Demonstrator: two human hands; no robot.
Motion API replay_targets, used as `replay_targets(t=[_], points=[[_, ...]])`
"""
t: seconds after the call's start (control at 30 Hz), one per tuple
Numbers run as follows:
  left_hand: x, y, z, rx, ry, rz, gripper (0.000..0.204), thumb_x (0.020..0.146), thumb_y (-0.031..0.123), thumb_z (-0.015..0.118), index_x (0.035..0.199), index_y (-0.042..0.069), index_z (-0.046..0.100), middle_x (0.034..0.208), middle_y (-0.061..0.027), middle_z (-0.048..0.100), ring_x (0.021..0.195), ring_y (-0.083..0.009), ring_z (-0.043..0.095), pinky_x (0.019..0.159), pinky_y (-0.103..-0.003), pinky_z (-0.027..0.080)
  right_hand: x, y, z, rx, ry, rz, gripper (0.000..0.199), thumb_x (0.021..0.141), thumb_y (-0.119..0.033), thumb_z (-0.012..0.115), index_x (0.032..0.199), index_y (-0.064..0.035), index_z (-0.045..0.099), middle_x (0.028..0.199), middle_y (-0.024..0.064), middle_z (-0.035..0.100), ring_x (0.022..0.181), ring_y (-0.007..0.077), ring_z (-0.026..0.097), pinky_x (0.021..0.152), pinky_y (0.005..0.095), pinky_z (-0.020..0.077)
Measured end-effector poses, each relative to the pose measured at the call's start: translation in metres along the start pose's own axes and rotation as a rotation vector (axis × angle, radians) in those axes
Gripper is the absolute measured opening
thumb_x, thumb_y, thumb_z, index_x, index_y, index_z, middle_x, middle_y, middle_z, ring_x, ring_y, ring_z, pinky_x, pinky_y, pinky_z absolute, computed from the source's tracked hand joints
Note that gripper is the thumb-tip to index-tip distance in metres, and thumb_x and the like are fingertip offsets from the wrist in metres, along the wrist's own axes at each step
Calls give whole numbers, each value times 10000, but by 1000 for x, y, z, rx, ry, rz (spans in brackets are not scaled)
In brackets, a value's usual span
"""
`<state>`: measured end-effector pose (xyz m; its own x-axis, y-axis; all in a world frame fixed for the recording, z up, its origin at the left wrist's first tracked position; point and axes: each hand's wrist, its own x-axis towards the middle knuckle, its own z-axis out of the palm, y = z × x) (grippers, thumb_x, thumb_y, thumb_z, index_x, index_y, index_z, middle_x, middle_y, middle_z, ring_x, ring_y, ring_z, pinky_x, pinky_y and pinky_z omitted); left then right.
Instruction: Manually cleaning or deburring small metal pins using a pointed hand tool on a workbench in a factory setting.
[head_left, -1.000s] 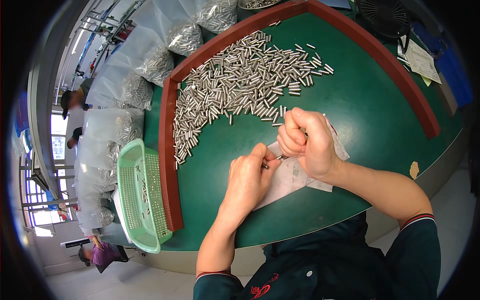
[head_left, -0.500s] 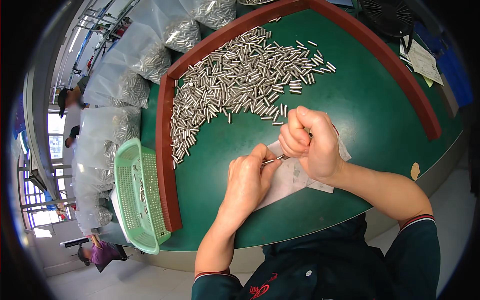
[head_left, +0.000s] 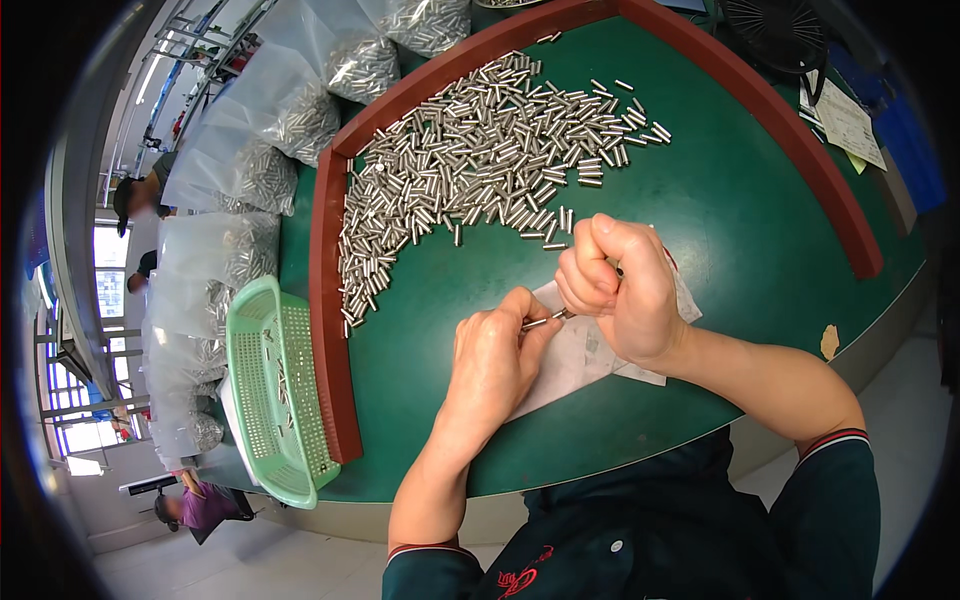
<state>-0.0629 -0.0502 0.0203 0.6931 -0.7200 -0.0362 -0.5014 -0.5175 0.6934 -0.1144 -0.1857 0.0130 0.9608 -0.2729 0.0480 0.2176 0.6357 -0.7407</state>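
Observation:
My left hand [head_left: 490,360] is closed, with a small silvery metal pin [head_left: 537,323] pinched between thumb and forefinger. Just to its right, my right hand [head_left: 625,290] is curled into a fist around something mostly hidden by the fingers. A thin metal end pokes out of that fist and meets or nearly meets the pin; I cannot tell which. Under both hands lies a pale sheet of paper or cloth [head_left: 550,385] on the green tabletop [head_left: 740,210]. Beyond the hands spreads a big heap of short metal pins [head_left: 490,140].
A dark red raised border [head_left: 328,300] frames the table on the left, far and right sides. Outside it on the left stand a green perforated basket [head_left: 245,380] holding a few pins and several clear bags [head_left: 262,175] of pins. A black fan [head_left: 775,30] and papers [head_left: 840,120] sit far right.

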Motion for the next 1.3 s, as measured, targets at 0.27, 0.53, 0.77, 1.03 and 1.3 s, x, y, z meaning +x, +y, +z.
replay_targets(t=[0.27, 0.53, 0.77, 1.03, 1.3], points=[[0, 1, 0, -18, 21, -7, 123, 729, 57, 616, 697, -4, 515, 501, -145, 504, 448, -293, 513, 457, -352, 394, -5, 4, 9, -83, 17, -42, 386, 873, -234, 325, 516, -96, 273, 437, -16, 258, 414, 74, 193, 409, 242, 183], [3, 2, 0, -12, 14, 0, 107, 728, 61, 610, 715, -5, 527, 527, -149, 522, 486, -315, 526, 485, -374, 401, -4, 7, 9, -203, 7, -124, 345, 847, -179, 341, 525, -68, 281, 480, -16, 280, 451, 65, 224, 420, 242, 211], [-1, 2, -7, -137, -11, -104, 133, 780, 92, 595, 773, -30, 541, 631, -45, 558, 539, -80, 469, 498, -234, 383, -4, 3, 5, -38, 45, -31, 352, 859, -168, 337, 525, -73, 277, 479, -19, 285, 436, 56, 241, 398, 229, 205], [7, -34, -23, -1606, -274, -262, 146, 851, 150, 538, 908, 18, 515, 786, -62, 541, 465, -22, 313, 429, -160, 265, -4, 4, 4, -78, -34, -25, 328, 853, -158, 314, 537, -85, 264, 443, -11, 263, 402, 66, 208, 390, 233, 178], [7, -29, -30, -1544, -178, -348, 207, 848, 104, 513, 1027, -1, 520, 785, -54, 574, 461, -16, 325, 423, -149, 275, 1, 5, 5, -27, -19, -8, 393, 892, -218, 297, 522, -88, 272, 426, -9, 265, 390, 70, 187, 381, 239, 173]])
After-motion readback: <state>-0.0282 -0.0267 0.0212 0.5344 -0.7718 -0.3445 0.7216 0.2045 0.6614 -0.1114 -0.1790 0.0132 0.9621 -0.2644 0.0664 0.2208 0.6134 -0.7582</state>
